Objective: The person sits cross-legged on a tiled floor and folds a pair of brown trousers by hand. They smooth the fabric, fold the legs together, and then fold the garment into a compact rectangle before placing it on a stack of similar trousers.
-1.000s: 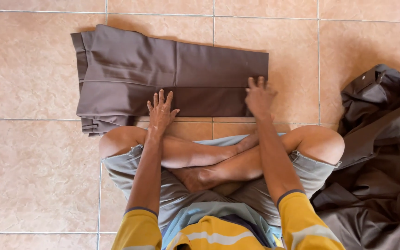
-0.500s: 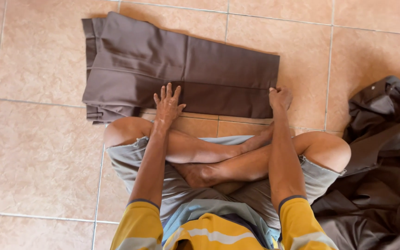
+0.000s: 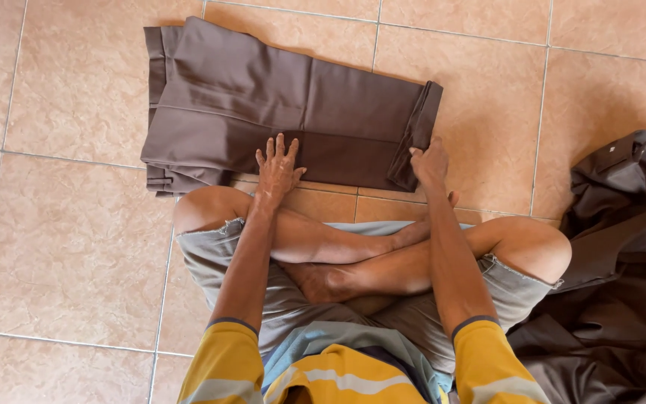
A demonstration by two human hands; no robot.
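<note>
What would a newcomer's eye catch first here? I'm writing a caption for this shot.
First, the brown trousers folded flat on the tan tile floor, top centre. The left hand lies spread on their near edge, while the right hand lifts the right end, which curls up. A heap of dark clothes lies at the right, beside the person's crossed legs.

The scene is being lit evenly by soft, warm daylight; no direct source is being shown. Faint, diffuse shadows are being cast on the tiled floor [image 3: 69, 247] beneath the legs and along the near edge of the folded brown trousers [image 3: 278, 120]. No glare is being recorded. Focus is being held sharply throughout, with negligible blur and only slight edge distortion.
</note>
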